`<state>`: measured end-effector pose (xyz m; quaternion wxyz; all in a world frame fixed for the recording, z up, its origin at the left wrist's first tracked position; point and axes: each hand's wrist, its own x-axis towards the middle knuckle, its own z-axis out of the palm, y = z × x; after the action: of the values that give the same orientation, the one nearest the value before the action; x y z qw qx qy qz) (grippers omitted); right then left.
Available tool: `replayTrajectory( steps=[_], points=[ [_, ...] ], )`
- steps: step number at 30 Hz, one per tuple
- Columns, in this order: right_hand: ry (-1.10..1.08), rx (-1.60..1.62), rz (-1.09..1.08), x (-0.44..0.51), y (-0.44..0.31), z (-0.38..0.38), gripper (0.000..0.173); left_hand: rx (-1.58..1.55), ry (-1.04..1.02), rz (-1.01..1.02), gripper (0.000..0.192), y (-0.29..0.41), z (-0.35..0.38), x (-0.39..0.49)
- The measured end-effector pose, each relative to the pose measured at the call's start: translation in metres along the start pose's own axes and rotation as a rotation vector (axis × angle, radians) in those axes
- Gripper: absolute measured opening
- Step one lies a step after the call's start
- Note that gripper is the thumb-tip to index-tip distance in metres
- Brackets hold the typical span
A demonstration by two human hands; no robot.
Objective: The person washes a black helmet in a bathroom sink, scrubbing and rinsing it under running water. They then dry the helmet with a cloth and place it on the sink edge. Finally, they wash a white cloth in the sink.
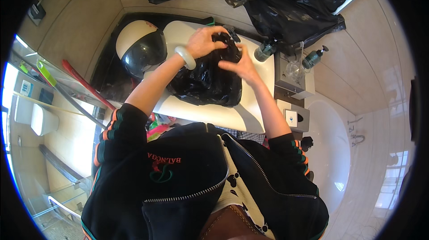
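Observation:
A shiny black plastic bag (211,84), bulging and full, sits in the white washbasin (187,106) in front of me. Its gathered top is bunched between my hands. My left hand (202,43), with a pale bangle on the wrist, grips that bunched plastic between thumb and fingers. To the right of the bag's top is my right hand (243,66), its thumb and fingers spread apart. Whether its fingertips touch the plastic I cannot tell. What the bag holds is hidden.
A white helmet with a dark visor (144,49) lies left of the basin. Pump bottles (264,50) and a grey tissue box (300,119) stand right. Black plastic sheeting (281,9) hangs beyond. Long red (87,82) and grey-green (68,96) handles lean at left. A bathtub (328,166) is at right.

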<state>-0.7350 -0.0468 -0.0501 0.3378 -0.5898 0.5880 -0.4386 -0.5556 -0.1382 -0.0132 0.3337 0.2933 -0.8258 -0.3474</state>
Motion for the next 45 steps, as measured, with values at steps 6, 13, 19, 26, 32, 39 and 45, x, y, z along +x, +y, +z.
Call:
replayTrajectory(
  steps=[6, 13, 19, 26, 32, 39, 45],
  points=[
    [-0.235, 0.081, 0.258, -0.037, 0.068, -0.002, 0.055, -0.553, 0.367, -0.147, 0.032, -0.011, -0.021, 0.009],
    [-0.057, 1.393, 0.081, -0.018, 0.024, -0.025, 0.049, -0.121, 0.408, -0.185, 0.047, -0.036, -0.027, -0.011],
    [-0.428, 1.594, 0.236, 0.001, 0.073, -0.006, 0.069, 0.211, 0.074, 0.269, 0.035, 0.056, 0.089, -0.058],
    [0.082, 1.353, 0.656, 0.006, 0.024, 0.077, 0.031, 0.314, 0.436, -0.162, 0.029, -0.017, 0.070, -0.010],
    [-0.130, 1.670, 0.155, 0.010, 0.101, 0.030, 0.032, -0.047, 0.357, -0.065, 0.030, 0.038, 0.124, -0.037],
    [0.005, 1.190, 0.742, -0.012, 0.006, 0.040, 0.036, 0.401, 0.383, -0.237, 0.036, -0.049, 0.047, -0.021],
    [0.117, 0.443, 0.830, -0.033, 0.065, -0.005, 0.107, 0.568, -0.159, -0.529, 0.081, -0.107, 0.016, -0.049]
  ],
)
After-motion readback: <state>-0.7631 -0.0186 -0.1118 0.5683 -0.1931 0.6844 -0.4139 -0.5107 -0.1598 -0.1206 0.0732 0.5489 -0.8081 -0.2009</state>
